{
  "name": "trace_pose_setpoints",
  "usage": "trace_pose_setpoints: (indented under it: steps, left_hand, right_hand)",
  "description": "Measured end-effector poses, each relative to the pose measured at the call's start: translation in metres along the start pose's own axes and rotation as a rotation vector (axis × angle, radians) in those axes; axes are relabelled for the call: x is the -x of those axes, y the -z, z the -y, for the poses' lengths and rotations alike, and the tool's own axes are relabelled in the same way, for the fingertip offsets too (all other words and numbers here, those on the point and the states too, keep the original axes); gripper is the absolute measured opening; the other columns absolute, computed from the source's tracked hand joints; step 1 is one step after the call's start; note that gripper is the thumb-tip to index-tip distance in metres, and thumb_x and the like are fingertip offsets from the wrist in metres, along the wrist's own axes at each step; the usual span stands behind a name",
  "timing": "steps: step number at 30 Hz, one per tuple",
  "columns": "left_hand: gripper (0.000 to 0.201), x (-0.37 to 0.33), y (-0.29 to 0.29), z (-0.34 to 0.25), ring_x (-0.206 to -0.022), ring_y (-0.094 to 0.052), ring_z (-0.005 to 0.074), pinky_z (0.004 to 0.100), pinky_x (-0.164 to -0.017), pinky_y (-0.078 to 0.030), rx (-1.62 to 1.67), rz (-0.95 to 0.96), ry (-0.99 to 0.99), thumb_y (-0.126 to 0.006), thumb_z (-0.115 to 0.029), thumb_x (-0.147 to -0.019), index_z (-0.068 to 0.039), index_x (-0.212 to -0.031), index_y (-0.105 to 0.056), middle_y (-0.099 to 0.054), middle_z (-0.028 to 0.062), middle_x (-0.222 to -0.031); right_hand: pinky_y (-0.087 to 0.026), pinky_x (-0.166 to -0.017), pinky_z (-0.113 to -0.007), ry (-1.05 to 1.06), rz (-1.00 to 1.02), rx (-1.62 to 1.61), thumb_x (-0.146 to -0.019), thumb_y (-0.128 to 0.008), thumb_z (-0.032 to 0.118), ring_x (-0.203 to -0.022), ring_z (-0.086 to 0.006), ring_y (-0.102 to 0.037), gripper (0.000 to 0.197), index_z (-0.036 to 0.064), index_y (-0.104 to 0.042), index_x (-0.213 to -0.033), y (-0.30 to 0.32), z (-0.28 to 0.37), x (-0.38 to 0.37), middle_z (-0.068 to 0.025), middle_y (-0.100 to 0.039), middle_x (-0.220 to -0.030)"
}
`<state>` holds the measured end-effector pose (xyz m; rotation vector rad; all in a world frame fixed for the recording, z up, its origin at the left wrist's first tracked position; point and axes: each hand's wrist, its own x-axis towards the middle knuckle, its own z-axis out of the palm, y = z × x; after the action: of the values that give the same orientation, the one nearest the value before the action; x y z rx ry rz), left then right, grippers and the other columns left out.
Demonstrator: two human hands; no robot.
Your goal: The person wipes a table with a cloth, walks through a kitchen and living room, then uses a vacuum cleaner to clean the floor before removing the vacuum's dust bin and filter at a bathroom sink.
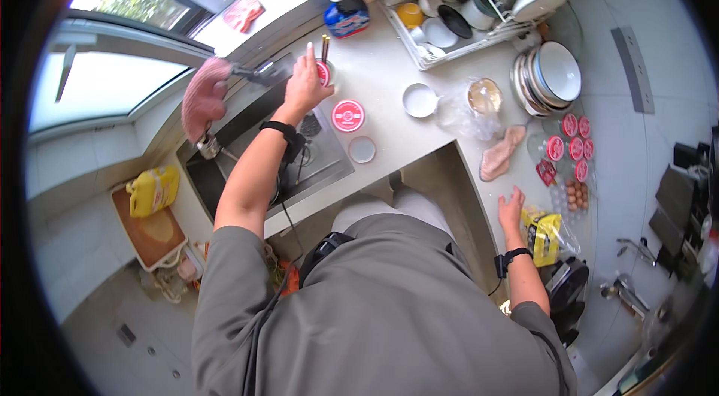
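Observation:
My left hand (302, 87) reaches to the back of the counter beside the sink. Its thumb and fingers lie around a small red-lidded jar (323, 74), partly hidden by the hand, with one finger pointing up. Two dark chopsticks (325, 47) stand just behind that jar. Nearer to me are a larger jar with a red and white lid (347, 116) and a small round clear dish (362, 149). My right hand (511, 206) is open and holds nothing, its fingers apart near the counter edge, close to a yellow bag (544, 235).
The sink (318, 164) has a faucet with a pink cover (204, 100). A white bowl (420, 100), a plastic bag (466, 115), a pink cloth (502, 154), stacked bowls (558, 72), several red-lidded jars (576, 149) and eggs (577, 195) stand rightward. Behind is a dish rack (431, 60).

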<state>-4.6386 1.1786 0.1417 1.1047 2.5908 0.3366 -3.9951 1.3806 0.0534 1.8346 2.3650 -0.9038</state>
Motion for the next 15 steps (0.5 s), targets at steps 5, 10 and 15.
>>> trace_pose_setpoints:
  steps: [5, 10, 15]
  left_hand:
    - [0.128, -0.022, -0.012, -0.002, -0.112, -0.056, 0.0427, 0.0464, -0.092, -0.053, 0.01, -0.057, -0.07, -0.088, -0.028, -0.062, 0.004, -0.156, -0.007, -0.052, 0.0251, -0.121]
    - [0.13, -0.027, 0.002, -0.007, -0.119, -0.055, 0.0444, 0.0459, -0.098, -0.052, 0.005, 0.034, 0.015, -0.087, -0.031, -0.064, 0.004, -0.156, -0.002, -0.048, 0.03, -0.13]
    - [0.14, -0.026, -0.002, -0.008, -0.137, -0.041, 0.0468, 0.047, -0.11, -0.044, 0.075, 0.006, 0.004, -0.092, -0.037, -0.062, 0.004, -0.156, 0.003, -0.029, 0.0351, -0.15]
  right_hand:
    - [-0.04, -0.109, -0.046, -0.047, -0.03, 0.014, -0.087, -0.069, 0.013, -0.128, -0.0429, -0.045, 0.059, -0.002, -0.042, -0.138, -0.019, 0.009, 0.043, -0.025, -0.044, -0.138]
    - [-0.04, -0.11, -0.044, -0.016, 0.002, -0.034, -0.086, -0.069, 0.012, -0.129, -0.041, -0.045, 0.059, -0.0018, -0.043, -0.138, -0.03, 0.037, 0.027, -0.0231, -0.044, -0.139]
    - [-0.038, -0.111, -0.045, 0.078, -0.062, 0.05, -0.086, -0.069, 0.011, -0.131, -0.0414, -0.043, 0.061, -0.0012, -0.041, -0.139, -0.022, 0.058, -0.005, -0.0235, -0.042, -0.141]
